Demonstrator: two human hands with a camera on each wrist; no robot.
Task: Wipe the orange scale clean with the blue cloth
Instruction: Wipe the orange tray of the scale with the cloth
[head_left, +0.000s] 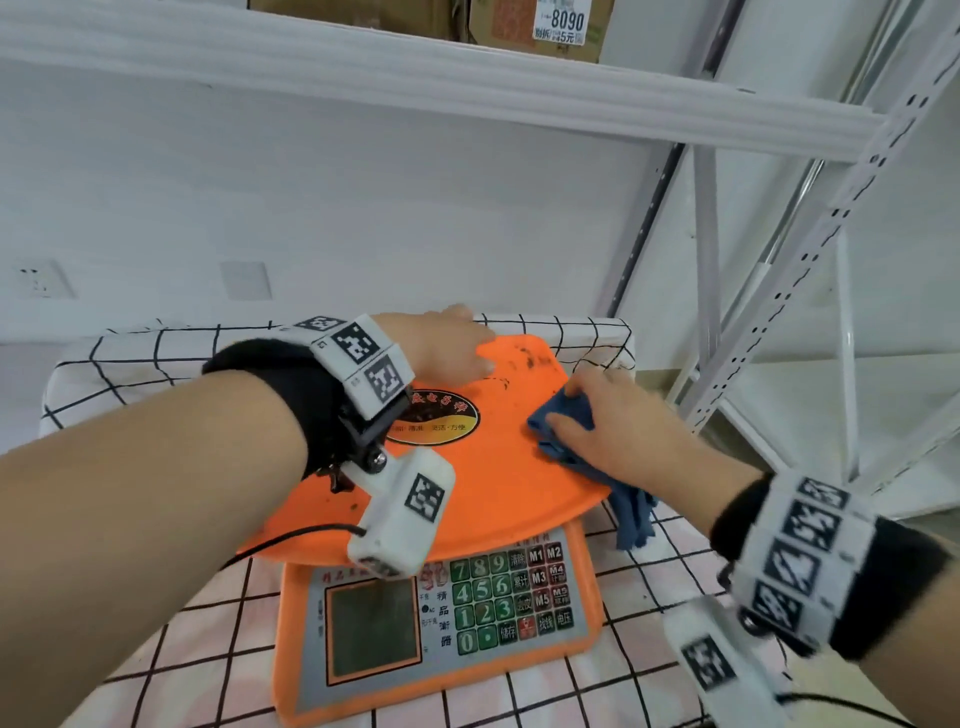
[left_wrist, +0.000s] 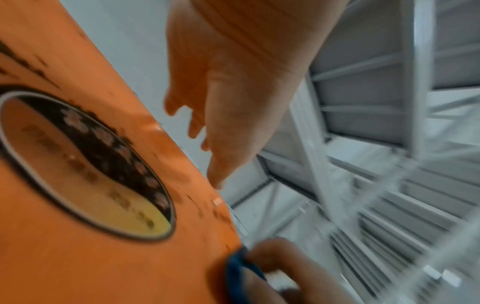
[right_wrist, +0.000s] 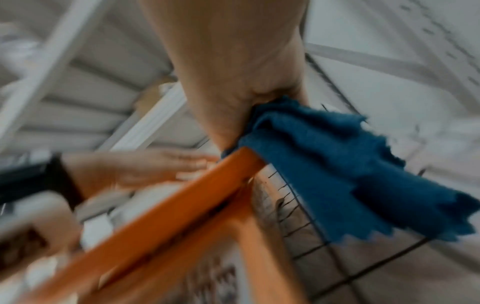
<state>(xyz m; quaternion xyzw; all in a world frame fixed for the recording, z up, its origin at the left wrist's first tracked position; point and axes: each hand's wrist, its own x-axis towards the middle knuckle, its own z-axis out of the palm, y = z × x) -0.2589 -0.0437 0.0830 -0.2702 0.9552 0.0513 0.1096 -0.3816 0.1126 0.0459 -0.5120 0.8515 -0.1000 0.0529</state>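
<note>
Right hand (head_left: 626, 434) apparently around blue cloth (head_left: 577, 408), left hand (head_left: 447, 347) flat on orange scale (head_left: 493, 480); M1, M2 keys (head_left: 545, 555).

Smooth, seemingly plastic orange scale (head_left: 498, 467), smudged; soft blue cloth (head_left: 571, 421) with frayed edges.

Open run across the orange scale (head_left: 498, 478) between my left hand (head_left: 447, 348) and right hand (head_left: 623, 431) gripping blue cloth (head_left: 563, 418); shelf upright (head_left: 706, 260) close rightward.

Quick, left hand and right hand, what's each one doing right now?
Left hand: open, fingers flat on the far part of the orange scale.
Right hand: holding the blue cloth, pressing it on the scale's right side.
</note>
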